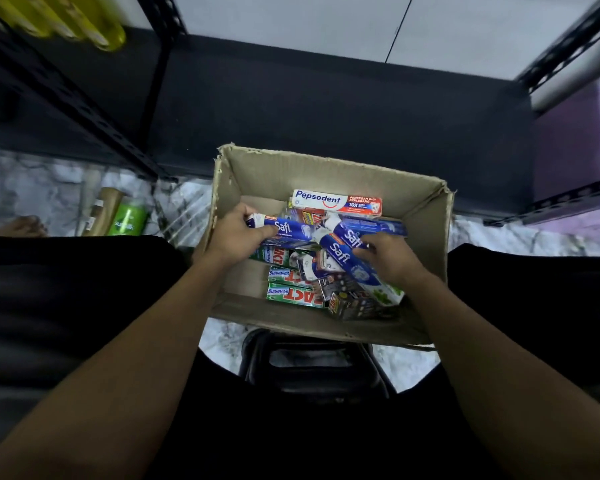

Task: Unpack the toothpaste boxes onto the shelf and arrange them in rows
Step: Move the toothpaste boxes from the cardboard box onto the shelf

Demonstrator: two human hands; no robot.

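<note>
- Toothpaste boxes (293, 295) lie jumbled in the open cardboard carton (426, 233) on the floor, between the person's knees.
- Left hand (234, 237) grips a blue Safi box (291, 230) whose long axis runs left to right, fingers (269, 231) curled over its left end.
- Right hand (392, 258) holds a second Safi box (340, 255) lying diagonally, fingers wrapped round its middle.
- Pepsodent box (336, 201) rests by the carton's far wall, untouched.
- Shelf (326, 109) lies just beyond the carton, so both held boxes probably need lifting up and forward.
</note>
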